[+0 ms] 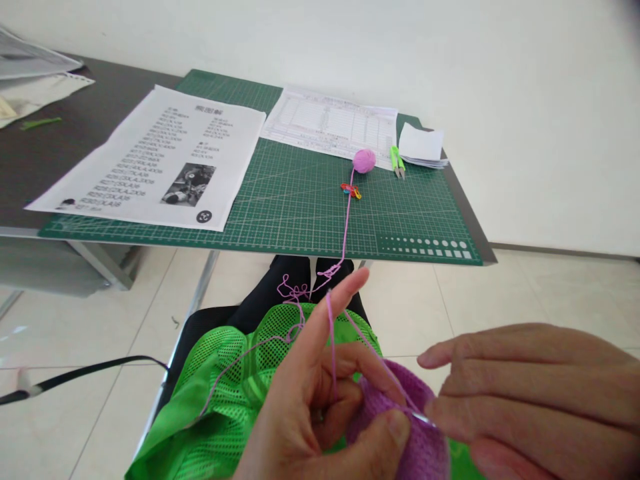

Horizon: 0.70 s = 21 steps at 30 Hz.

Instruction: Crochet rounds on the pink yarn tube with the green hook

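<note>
A purple crocheted piece (427, 450) is pinched between the thumb and a finger of my left hand (320, 407). That hand's index finger points up, with pink-purple yarn (332, 347) looped over it and running down to the work. My right hand (540, 393) has its fingertips closed around a thin silver crochet hook (423, 419), whose tip meets the edge of the piece near my left thumb. Most of the hook is hidden by the right fingers. Slack yarn lies tangled over my lap and leads up to a small yarn ball (364, 161) on the table.
A green cutting mat (295, 193) covers much of the dark table (120, 100). On it are a printed pattern sheet (150, 153), a form (330, 123), colourful stitch markers (351, 191), green snips (397, 162) and stacked paper (421, 143). A green mesh vest (235, 380) covers my lap.
</note>
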{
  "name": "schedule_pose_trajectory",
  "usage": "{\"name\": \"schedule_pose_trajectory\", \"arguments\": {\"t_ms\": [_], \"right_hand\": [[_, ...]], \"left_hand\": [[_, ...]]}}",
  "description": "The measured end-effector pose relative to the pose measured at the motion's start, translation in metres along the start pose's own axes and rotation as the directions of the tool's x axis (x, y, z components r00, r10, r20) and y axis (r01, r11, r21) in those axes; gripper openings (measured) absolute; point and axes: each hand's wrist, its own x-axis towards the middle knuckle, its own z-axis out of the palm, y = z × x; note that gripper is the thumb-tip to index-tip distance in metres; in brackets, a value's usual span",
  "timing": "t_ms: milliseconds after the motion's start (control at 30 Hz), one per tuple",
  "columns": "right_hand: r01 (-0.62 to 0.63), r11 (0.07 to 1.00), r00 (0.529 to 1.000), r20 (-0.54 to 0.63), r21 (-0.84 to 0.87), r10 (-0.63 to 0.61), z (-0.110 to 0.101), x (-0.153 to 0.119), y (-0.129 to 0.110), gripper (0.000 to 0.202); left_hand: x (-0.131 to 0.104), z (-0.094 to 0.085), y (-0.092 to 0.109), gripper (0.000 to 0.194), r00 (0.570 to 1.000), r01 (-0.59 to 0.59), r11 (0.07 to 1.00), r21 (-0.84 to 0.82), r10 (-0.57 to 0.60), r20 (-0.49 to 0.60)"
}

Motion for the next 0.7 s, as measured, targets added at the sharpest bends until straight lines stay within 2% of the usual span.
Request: {"name": "schedule_pose_trajectory", "arguments": {"t_ms": [100, 200, 267, 300, 367, 433, 500, 533, 633, 700], "right_hand": [[0.031, 0.996, 0.999, -0.013, -0.079, -0.032, 0.004, 0.000, -0.003, 0.014], [0.022, 0.979, 0.994, -0.102, -0.202, -0.044, 0.013, 0.012, -0.008, 0.023], [-0.016, 0.966, 0.985, -0.172, -0.259, -0.030, 0.025, 0.021, -0.008, 0.031], [-0.012, 0.973, 0.983, -0.181, -0.230, -0.031, 0.032, 0.025, -0.007, 0.030], [-0.014, 0.984, 0.952, -0.304, -0.175, -0.041, 0.047, 0.028, -0.003, 0.031], [0.019, 0.987, 0.884, -0.459, -0.159, -0.091, 0.061, 0.026, 0.002, 0.030], [0.013, 0.989, 0.807, -0.582, -0.145, -0.096, 0.071, 0.023, 0.005, 0.031], [0.008, 0.992, 0.784, -0.615, -0.129, -0.087, 0.074, 0.021, 0.005, 0.032], [0.033, 0.998, 0.772, -0.632, -0.062, -0.065, 0.069, 0.020, 0.000, 0.035], [-0.001, 1.000, 0.802, -0.598, -0.020, -0.011, 0.059, 0.021, -0.006, 0.036]], "left_hand": [[-0.001, 0.003, -0.003, 0.092, 0.999, 0.013, 0.996, 0.084, -0.010, -0.035], [-0.001, 0.006, -0.007, 0.083, 0.990, -0.082, 0.983, 0.162, 0.099, -0.101], [0.000, 0.008, -0.010, 0.076, 0.969, -0.149, 0.970, 0.192, 0.181, -0.166], [0.001, 0.008, -0.011, 0.074, 0.957, -0.166, 0.967, 0.195, 0.205, -0.203], [0.002, 0.009, -0.011, 0.075, 0.936, -0.170, 0.970, 0.175, 0.214, -0.280], [0.004, 0.009, -0.011, 0.075, 0.931, -0.160, 0.981, 0.108, 0.187, -0.315], [0.005, 0.007, -0.010, 0.074, 0.948, -0.134, 0.991, -0.005, 0.127, -0.293], [0.006, 0.006, -0.009, 0.074, 0.960, -0.110, 0.991, -0.070, 0.088, -0.264], [0.007, 0.001, -0.004, 0.077, 0.987, -0.014, 0.973, -0.232, -0.025, -0.161], [0.007, -0.003, 0.001, 0.075, 0.993, 0.043, 0.955, -0.294, -0.074, -0.097]]}}
